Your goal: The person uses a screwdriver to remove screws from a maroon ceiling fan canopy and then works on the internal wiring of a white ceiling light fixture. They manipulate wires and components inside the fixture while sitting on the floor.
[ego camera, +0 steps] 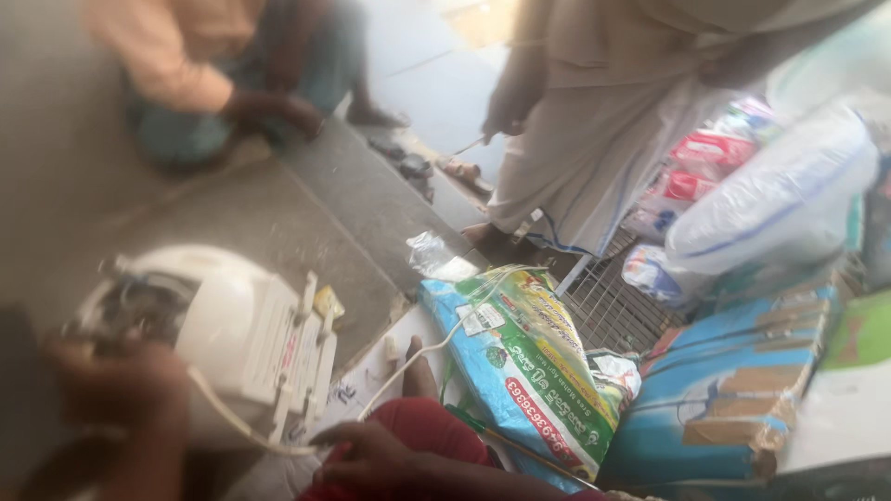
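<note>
we are looking down at a grey concrete floor; a blue-and-green printed sack is lying right of a white plastic appliance. our left hand is touching its open end, grip too blurred to tell; our right hand is pinching its white cord.

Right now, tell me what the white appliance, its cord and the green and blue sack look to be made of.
White appliance: likely moulded plastic, smooth with a slight sheen and ribbed vents.
Cord: looks like flexible white rubber or plastic sheathing, bending freely toward the right hand.
Green and blue sack: probably woven or laminated plastic, glossy, printed and creased.
The left hand is too blurred to judge contact.
</note>
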